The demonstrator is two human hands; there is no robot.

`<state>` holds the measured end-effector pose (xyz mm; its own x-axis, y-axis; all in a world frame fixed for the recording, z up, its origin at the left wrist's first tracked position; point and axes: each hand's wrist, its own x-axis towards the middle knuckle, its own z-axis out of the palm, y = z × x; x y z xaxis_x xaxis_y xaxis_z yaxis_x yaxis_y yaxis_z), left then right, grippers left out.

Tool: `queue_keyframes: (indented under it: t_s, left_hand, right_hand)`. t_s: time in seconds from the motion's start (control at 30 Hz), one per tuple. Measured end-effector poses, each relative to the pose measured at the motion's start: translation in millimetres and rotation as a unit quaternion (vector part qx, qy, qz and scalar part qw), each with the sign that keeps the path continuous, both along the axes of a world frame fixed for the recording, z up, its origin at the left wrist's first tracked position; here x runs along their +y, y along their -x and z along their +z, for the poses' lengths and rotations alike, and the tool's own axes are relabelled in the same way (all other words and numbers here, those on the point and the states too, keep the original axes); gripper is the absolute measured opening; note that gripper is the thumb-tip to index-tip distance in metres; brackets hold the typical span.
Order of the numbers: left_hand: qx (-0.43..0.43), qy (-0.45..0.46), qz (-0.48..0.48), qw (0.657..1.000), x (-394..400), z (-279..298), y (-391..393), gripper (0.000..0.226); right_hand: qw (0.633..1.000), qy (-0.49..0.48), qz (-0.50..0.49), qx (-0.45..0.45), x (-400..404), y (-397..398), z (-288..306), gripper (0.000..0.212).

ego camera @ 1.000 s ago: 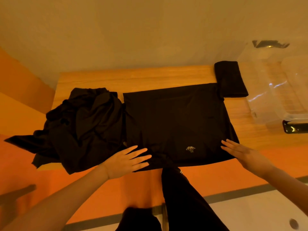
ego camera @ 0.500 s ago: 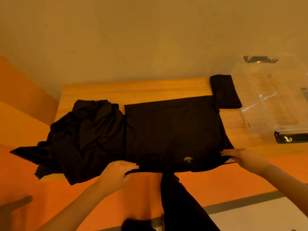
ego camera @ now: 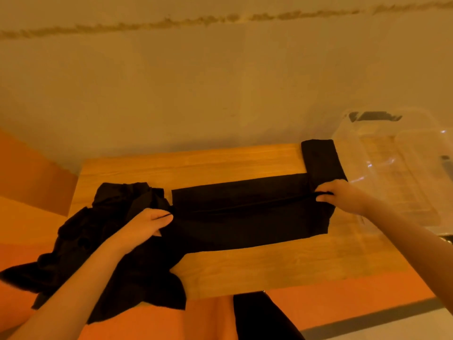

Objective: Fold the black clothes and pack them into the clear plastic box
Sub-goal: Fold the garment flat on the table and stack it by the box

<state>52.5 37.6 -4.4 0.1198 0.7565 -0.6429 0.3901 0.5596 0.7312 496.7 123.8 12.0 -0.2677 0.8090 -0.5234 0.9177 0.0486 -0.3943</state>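
Black trouser fabric (ego camera: 259, 317), likely the person's own leg, crosses the bottom edge, cut off by the frame. Above it the wooden surface (ego camera: 269, 268) carries the work. On its left lies a rumpled heap of black clothes (ego camera: 103, 241), spilling over the near edge; how many pieces it holds cannot be made out. The left hand (ego camera: 144, 227) reaches across the heap and pinches the left end of the black garment (ego camera: 245, 217) spread in the middle, thumb over fingers on its lifted hem. The right hand (ego camera: 343, 197) pinches the matching right end. Held at both ends like this, the near half seems to be folding over toward the wall, keeping the edge straight and taut. What kind of garment it is cannot be told. Behind the right hand sits a folded black piece (ego camera: 321, 160), not yet packed. Farthest right stands the clear plastic box (ego camera: 392, 168), partly out of frame, apparently holding no clothes.
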Motion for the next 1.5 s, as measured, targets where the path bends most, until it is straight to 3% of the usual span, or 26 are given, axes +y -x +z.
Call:
queue_keyframes:
  t_s: [0.17,0.27,0.4,0.47,0.57,0.7,0.9,0.97,1.03,1.1,1.2,1.3,1.37,1.5]
  left_hand:
    - [0.096,-0.071,0.05,0.992,50.7,-9.0,-8.4,0.021]
    - [0.196,-0.104,0.069,0.973,68.5,-25.9,-15.4,0.027]
    - [0.368,-0.242,0.085,0.894,61.4,-47.8,-35.3,0.022]
    - [0.415,-0.307,0.008,0.857,45.7,-56.1,-58.5,0.031]
    - [0.425,-0.319,-0.128,0.838,20.5,-75.0,-97.6,0.049]
    - [0.443,-0.2,-0.14,0.863,5.6,-102.5,-101.1,0.072]
    - [0.44,-0.225,-0.238,0.836,35.8,-110.0,-76.7,0.069]
    - [0.423,-0.257,-0.285,0.821,62.1,-105.1,-64.6,0.069]
    - [0.41,-0.264,-0.315,0.814,86.8,-94.5,-59.3,0.06]
    - [0.427,-0.269,-0.273,0.819,97.1,-82.8,-66.1,0.056]
    - [0.461,-0.216,-0.151,0.848,81.4,-78.8,-90.9,0.062]
    - [0.48,-0.149,-0.133,0.854,63.7,-97.1,-100.3,0.071]
    - [0.476,-0.177,-0.14,0.85,70.1,-104.8,-95.3,0.072]
    - [0.443,-0.245,-0.246,0.827,108.5,-111.4,-95.1,0.068]
  right_hand:
    - [0.999,-0.028,-0.03,-0.033,50.4,9.7,-15.2,0.034]
    - [0.993,-0.059,-0.065,-0.081,66.6,18.9,-27.0,0.035]
    - [0.955,-0.212,-0.006,-0.208,58.3,35.4,-38.4,0.041]
    - [0.956,-0.237,0.005,-0.171,41.0,47.7,-47.9,0.048]
    - [0.972,-0.195,0.07,-0.11,8.2,68.6,-72.1,0.056]
    - [0.982,-0.128,0.066,-0.121,-13.9,63.3,-106.9,0.079]
    - [0.987,-0.098,-0.086,-0.097,-57.1,74.5,-112.0,0.083]
    - [0.983,-0.042,-0.164,-0.07,-77.4,94.0,-103.4,0.072]
    - [0.978,0.024,-0.207,-0.019,-83.4,108.7,-85.5,0.077]
    - [0.984,-0.033,-0.177,0.014,-72.4,114.1,-73.9,0.073]
    - [0.99,-0.138,-0.003,0.012,-38.1,114.6,-76.9,0.06]
    - [0.979,-0.13,0.146,-0.056,-25.7,110.0,-98.8,0.062]
    - [0.978,-0.108,0.154,-0.093,-34.9,99.0,-111.5,0.06]
    - [0.991,-0.101,0.028,-0.089,-73.5,95.6,-118.8,0.061]
